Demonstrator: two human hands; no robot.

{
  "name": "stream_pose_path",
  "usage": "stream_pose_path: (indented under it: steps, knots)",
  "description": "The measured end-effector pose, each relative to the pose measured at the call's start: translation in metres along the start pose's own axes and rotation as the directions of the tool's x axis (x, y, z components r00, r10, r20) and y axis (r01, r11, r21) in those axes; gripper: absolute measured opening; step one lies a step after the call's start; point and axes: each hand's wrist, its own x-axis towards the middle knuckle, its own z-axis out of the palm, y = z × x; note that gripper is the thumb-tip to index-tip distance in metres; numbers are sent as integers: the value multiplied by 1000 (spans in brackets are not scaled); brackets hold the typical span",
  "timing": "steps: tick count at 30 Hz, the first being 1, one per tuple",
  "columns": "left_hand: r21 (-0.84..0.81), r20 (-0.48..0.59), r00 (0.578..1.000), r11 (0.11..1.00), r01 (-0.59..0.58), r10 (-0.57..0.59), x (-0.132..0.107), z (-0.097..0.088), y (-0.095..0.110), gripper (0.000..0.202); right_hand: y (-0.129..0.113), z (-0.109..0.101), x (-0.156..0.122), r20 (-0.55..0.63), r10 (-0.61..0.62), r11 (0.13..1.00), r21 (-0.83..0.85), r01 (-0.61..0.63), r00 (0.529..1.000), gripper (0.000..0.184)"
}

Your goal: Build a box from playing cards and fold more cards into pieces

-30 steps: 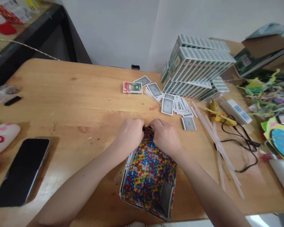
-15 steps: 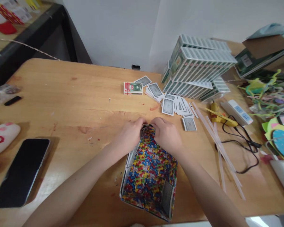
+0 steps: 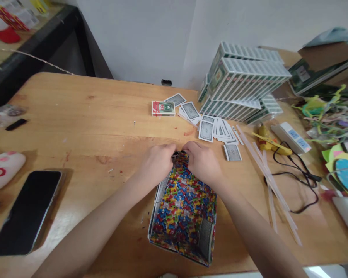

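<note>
A box made of playing cards (image 3: 182, 210), its inside covered in a busy multicoloured print, lies on the wooden table (image 3: 84, 116) in front of me. My left hand (image 3: 158, 162) and my right hand (image 3: 201, 162) meet at its far edge, both with fingers curled and pinching that edge. The fingertips are hidden behind the knuckles. Loose grey-backed playing cards (image 3: 214, 129) are scattered just beyond my hands. A red and green card pack (image 3: 162, 108) lies further back.
A tall stack of boxed card packs (image 3: 243, 83) stands at the back right. Clear glue sticks (image 3: 266, 173), a yellow glue gun (image 3: 265, 141), a power strip (image 3: 291, 137) and black cable lie right. A black phone (image 3: 27, 212) lies at the left.
Both hands have stayed pinched together at the box's far edge, shifting only slightly. The box has barely moved.
</note>
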Motion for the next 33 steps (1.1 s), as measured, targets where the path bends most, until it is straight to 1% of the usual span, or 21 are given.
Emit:
stream_pose_path:
  steps: [3,6,10,13,17,19,22,24,26,29,31,33]
  knots:
    - [100,30,999,994,-33,30,0,-1,0,25,0,0,0,-4,-15,1000,3,15,1000,19]
    - [91,38,999,995,-39,36,-1,0,-4,25,0,0,0,2,-16,1000,5,16,1000,19]
    - [-43,-2,999,998,-53,53,-2,1,-11,27,1,-2,-1,-4,5,1000,24,-5,1000,18]
    - [-97,-27,998,993,-65,62,-2,1,-13,25,1,-3,-2,-15,6,999,50,-6,1000,19]
    - [-209,-69,997,977,-37,23,-1,0,-14,22,2,-4,-2,-25,18,997,70,-17,1000,19]
    - [-298,-56,998,954,-21,5,1,-1,-17,21,1,-3,-2,-17,16,998,67,-15,1000,18]
    - [-447,23,1000,895,5,6,5,0,-24,16,0,-2,-2,2,1,999,53,-1,1000,18]
    - [-502,60,998,864,30,0,7,1,-28,15,0,-2,-2,9,-7,999,50,6,1000,18]
    - [-510,62,998,858,58,-30,8,2,-28,13,-1,-1,-2,10,-11,999,49,11,1000,18]
    - [-464,39,995,881,97,-89,7,2,-22,12,-1,-1,-1,15,-10,999,39,9,1000,19]
    - [-410,12,995,907,92,-95,5,2,-17,14,-2,0,-1,24,-16,999,32,15,1000,19]
    - [-354,-21,997,933,62,-75,5,2,-13,16,-3,1,0,30,-23,999,27,23,999,19]
